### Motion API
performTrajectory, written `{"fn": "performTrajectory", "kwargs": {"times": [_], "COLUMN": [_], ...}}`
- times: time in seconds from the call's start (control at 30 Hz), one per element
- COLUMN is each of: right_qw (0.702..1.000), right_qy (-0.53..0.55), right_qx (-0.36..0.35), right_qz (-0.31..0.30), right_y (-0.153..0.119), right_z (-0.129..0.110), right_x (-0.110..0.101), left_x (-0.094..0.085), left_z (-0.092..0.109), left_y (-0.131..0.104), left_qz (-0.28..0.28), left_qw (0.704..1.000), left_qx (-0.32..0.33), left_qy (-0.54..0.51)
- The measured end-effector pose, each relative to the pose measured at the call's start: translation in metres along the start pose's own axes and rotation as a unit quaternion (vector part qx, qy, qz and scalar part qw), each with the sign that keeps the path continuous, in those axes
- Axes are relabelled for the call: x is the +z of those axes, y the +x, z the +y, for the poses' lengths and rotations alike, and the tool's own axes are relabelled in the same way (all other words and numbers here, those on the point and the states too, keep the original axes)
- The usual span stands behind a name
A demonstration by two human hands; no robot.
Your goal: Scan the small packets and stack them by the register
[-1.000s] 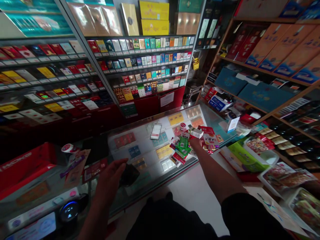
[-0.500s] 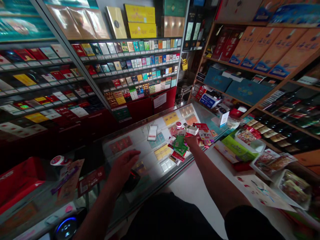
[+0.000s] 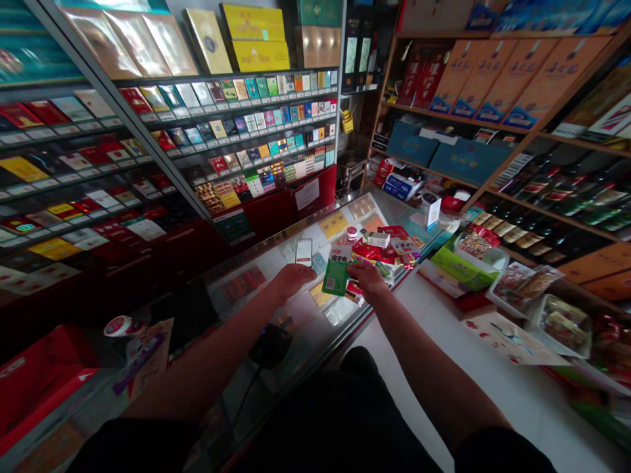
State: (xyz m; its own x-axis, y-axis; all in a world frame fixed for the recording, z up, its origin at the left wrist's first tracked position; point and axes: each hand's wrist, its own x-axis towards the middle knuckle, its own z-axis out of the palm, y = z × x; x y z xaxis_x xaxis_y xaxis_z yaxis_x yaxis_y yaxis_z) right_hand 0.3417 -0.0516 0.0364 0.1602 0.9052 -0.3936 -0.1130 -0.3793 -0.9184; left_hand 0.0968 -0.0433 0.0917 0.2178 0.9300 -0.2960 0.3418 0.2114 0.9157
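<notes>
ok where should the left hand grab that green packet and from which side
Probably best to pinch the free left edge of the green packet with the left hand, coming from the left: the packet looks thin and flat, printed face toward the camera, and the right hand already holds its right edge.

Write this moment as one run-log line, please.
right hand: holds flat green plastic packet | left hand: beside white rectangular phone-like object, contact unclear | glass-topped counter: bears pile of colourful packets

Dark bottles (image 3: 566, 187) on shelf, orange boxes (image 3: 486, 85), yellow cartons (image 3: 259, 56)
</notes>
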Motion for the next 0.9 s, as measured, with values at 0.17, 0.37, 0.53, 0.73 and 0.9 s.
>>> {"fn": "performTrajectory", "kwargs": {"times": [0.17, 0.37, 0.53, 0.73, 0.9], "right_qw": [0.999, 0.999, 0.996, 0.989, 0.982], "right_qy": [0.028, -0.003, -0.023, -0.061, -0.099], "right_qx": [0.018, 0.012, -0.015, -0.023, -0.065], "right_qz": [-0.028, -0.050, -0.090, -0.136, -0.146], "right_y": [-0.016, -0.021, -0.023, -0.031, -0.036], "right_z": [0.000, -0.007, -0.003, 0.009, 0.017], "right_x": [0.016, 0.029, 0.036, 0.047, 0.060], "left_x": [0.007, 0.004, -0.003, -0.015, -0.023], "left_z": [-0.010, -0.013, -0.019, -0.017, -0.021], "left_y": [0.011, 0.011, 0.004, -0.008, -0.015], "left_qz": [-0.041, -0.037, 0.014, 0.069, 0.095], "left_qw": [0.997, 0.988, 0.983, 0.964, 0.959], "left_qx": [-0.049, -0.062, -0.056, -0.071, -0.064], "left_qy": [-0.053, -0.139, -0.174, -0.248, -0.260]}}
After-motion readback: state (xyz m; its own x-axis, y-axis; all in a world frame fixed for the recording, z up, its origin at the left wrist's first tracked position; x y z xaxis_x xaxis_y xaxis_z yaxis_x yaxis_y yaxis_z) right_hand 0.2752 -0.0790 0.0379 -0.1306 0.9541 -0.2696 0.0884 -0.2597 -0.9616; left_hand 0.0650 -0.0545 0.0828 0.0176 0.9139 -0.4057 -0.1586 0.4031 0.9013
